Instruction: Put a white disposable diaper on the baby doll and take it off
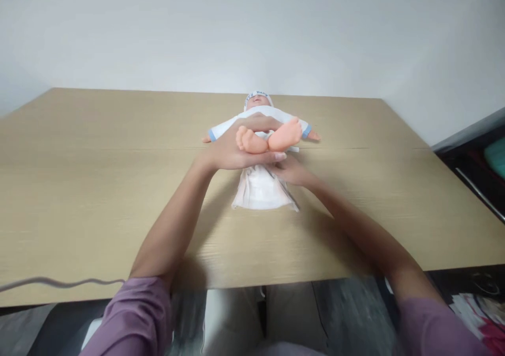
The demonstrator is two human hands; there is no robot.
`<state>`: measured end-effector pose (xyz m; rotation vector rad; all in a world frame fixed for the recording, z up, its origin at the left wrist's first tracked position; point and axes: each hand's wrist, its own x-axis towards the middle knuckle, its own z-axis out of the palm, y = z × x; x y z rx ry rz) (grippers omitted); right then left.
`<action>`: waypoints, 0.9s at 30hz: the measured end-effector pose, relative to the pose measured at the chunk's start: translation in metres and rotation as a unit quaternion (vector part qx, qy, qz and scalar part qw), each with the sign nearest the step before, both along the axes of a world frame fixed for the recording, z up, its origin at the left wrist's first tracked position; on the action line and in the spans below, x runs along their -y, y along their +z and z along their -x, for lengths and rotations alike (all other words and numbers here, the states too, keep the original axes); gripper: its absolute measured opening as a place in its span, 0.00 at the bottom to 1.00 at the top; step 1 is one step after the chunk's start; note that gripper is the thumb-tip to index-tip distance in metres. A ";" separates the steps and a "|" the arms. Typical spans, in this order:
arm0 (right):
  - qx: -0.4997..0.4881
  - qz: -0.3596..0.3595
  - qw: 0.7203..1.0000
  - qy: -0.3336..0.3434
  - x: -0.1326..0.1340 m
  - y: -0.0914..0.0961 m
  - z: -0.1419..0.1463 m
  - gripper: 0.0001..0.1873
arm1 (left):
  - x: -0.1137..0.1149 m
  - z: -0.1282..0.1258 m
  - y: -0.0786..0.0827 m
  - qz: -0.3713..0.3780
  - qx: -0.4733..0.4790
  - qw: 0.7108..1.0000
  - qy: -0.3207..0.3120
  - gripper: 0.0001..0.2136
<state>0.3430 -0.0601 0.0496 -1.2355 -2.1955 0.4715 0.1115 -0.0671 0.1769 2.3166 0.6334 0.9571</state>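
Doll: through the head camera I see a doll [258,112] on its back at the middle of the table, head away from me, arms spread wide, feet [286,136] raised towards me.
Diaper: a white diaper [260,190] lies under the raised feet, its near end spread flat towards me.
Left hand: my left hand [231,150] is wrapped round the doll's ankles, thumb below the feet, fingers behind them.
Right hand: my right hand [291,170] is beneath the feet, at the diaper; its fingertips are hidden, so I cannot tell whether they pinch it.
Progress: I judge the work partway: legs up, diaper laid out; its near end is not folded over the doll, and no fastening shows.
Clothes: a white shirt [286,115] with blue cuffs and a lettered cap [258,94] are on the doll.
Table: wide, pale wood [118,187], with a seam across it and a cord [59,282] at the near left.
Room: plain pale wall [236,30] behind; dark furniture [460,169] at right; grey floor [351,303] below.
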 end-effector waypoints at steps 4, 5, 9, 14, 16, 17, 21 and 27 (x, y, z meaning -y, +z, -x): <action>-0.066 0.009 0.995 -0.068 0.043 0.011 -0.023 0.19 | 0.012 -0.006 -0.022 -0.003 -0.018 1.000 -0.020 0.17; -0.079 -0.029 0.992 -0.098 0.053 0.012 -0.024 0.22 | 0.016 -0.007 -0.029 -0.006 -0.015 0.999 -0.034 0.18; -0.081 -0.112 0.990 -0.036 0.073 0.015 -0.023 0.37 | 0.034 -0.002 -0.054 -0.025 -0.027 0.999 -0.036 0.19; 0.001 -0.111 0.986 0.121 0.067 0.006 -0.047 0.27 | 0.049 0.042 -0.083 -0.042 -0.076 0.996 0.029 0.24; 0.050 -0.100 0.986 0.126 0.062 -0.003 -0.063 0.28 | 0.050 0.065 -0.098 -0.037 -0.100 0.993 0.052 0.21; 0.067 -0.094 0.986 0.123 0.059 -0.008 -0.069 0.27 | 0.050 0.075 -0.107 -0.034 -0.112 0.991 0.057 0.20; 0.070 -0.101 0.984 0.129 0.052 -0.025 -0.081 0.26 | 0.049 0.096 -0.137 -0.044 -0.153 0.985 0.061 0.21; 0.026 -0.173 0.972 0.155 0.045 -0.030 -0.081 0.24 | 0.051 0.099 -0.142 -0.100 -0.201 0.974 0.034 0.19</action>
